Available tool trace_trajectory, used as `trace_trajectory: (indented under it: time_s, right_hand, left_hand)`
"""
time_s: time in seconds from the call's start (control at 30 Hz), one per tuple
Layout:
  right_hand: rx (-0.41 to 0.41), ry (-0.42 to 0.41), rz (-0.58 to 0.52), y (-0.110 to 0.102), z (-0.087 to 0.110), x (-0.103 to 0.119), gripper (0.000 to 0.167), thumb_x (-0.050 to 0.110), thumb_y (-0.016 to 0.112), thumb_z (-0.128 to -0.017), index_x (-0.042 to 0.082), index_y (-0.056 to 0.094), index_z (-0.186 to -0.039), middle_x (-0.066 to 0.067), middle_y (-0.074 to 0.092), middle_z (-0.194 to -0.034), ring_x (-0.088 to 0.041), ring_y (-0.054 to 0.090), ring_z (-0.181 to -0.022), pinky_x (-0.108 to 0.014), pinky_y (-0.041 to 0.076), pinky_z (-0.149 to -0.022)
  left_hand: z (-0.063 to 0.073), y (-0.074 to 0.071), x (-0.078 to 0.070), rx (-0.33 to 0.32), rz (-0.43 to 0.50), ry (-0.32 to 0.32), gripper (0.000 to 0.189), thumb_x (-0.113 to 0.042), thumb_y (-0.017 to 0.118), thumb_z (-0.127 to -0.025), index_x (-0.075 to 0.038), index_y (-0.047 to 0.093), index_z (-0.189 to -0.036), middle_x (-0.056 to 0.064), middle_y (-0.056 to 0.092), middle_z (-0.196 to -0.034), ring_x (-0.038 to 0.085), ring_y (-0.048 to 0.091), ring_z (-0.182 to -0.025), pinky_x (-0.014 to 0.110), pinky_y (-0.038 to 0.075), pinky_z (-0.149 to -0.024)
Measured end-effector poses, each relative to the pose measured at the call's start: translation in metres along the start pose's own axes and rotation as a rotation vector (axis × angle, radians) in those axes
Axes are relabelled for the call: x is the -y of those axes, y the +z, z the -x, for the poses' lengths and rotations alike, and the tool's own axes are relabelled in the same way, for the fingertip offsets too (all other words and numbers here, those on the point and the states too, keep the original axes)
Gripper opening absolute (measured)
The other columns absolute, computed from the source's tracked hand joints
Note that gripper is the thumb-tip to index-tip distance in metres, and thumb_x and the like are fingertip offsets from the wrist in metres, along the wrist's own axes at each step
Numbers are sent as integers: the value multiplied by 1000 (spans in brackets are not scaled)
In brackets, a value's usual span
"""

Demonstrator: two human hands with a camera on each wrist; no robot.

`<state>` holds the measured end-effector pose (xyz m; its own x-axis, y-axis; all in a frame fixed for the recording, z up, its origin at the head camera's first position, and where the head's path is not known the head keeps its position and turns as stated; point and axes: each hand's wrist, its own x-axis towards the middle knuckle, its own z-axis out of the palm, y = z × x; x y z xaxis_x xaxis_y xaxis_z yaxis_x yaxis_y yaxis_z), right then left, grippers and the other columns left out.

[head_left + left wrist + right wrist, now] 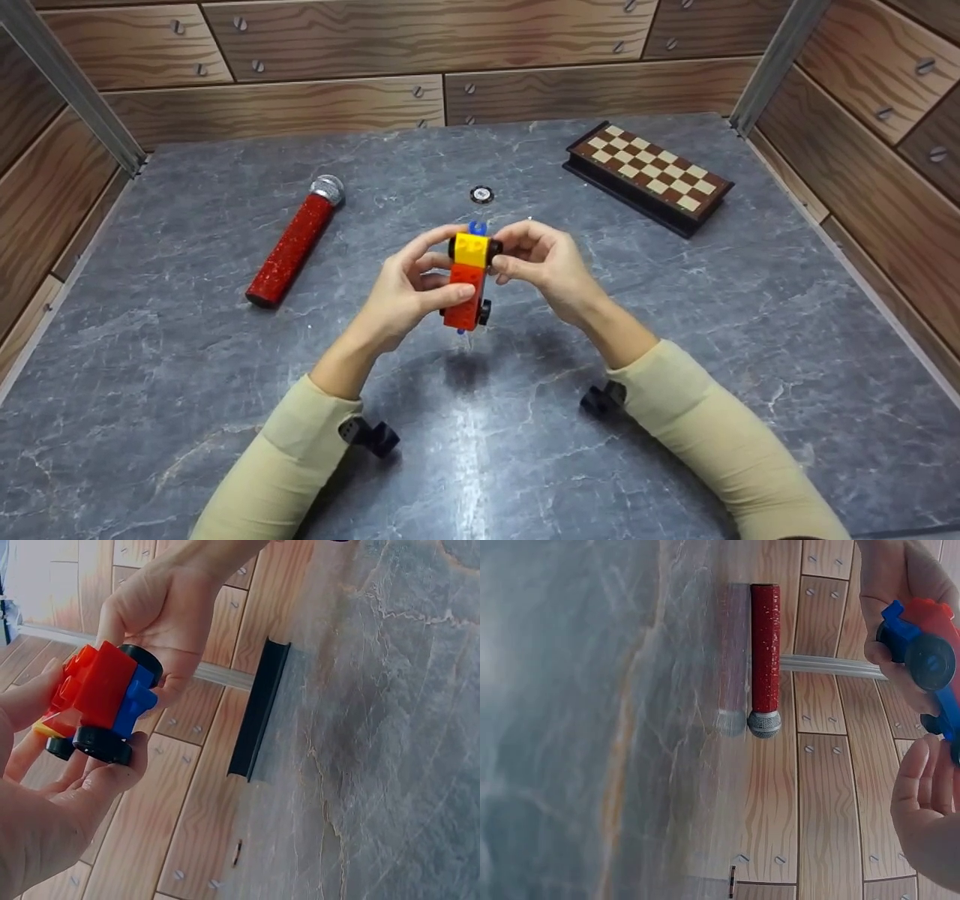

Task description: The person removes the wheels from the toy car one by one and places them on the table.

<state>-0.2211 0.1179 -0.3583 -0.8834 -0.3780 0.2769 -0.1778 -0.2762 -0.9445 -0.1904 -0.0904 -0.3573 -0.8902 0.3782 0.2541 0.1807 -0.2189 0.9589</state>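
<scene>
A toy car (463, 315) built of blocks is raised above the table, with a red brick and a yellow brick (471, 251) on top. Its blue base (135, 701) and black wheels (101, 745) show in the left wrist view. My left hand (401, 296) grips the car from the left, thumb across the red brick. At the yellow end, my right hand (551, 262) pinches the right-hand wheel (493, 251) between thumb and fingers. A blue hook-like piece (478, 228) juts out from the far end.
On the left lies a red glittery microphone (289, 251). A round black-and-white chip (482, 195) is beyond the hands, and a folded chessboard case (651, 176) sits at the back right. Wood-patterned walls (442, 37) enclose the grey marbled table (187, 360) on the back and sides.
</scene>
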Motion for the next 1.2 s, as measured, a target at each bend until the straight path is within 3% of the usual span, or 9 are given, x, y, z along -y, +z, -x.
trace_trajectory:
  time_s: [0.33, 0.87, 1.2]
  right_hand:
    - [23, -10, 22, 1, -1, 0, 19, -8, 66, -80, 0, 55, -95, -13, 60, -86, -21, 60, -72, -31, 53, -65]
    - [1, -84, 35, 4, -1, 0, 19, -7, 67, -79, 1, 54, -90, -12, 59, -80, -20, 57, -67, -30, 53, -63]
    - [61, -72, -2, 2, -4, -1, 18, -4, 69, -79, 2, 58, -92, -14, 60, -83, -23, 59, -69, -34, 54, -64]
  left_hand:
    - [0, 1, 2, 0, -14, -38, 62, 0, 71, -80, -13, 45, -135, 22, 59, -104, 35, 64, -82, 38, 54, -68]
    - [-1, -2, 1, 46, 5, -43, 61, -3, 70, -82, -15, 44, -136, 22, 59, -105, 35, 64, -80, 38, 54, -66]
    - [-1, -4, 2, 9, 4, -24, 62, -1, 72, -79, -14, 47, -135, 22, 60, -102, 35, 64, -76, 39, 54, -67]
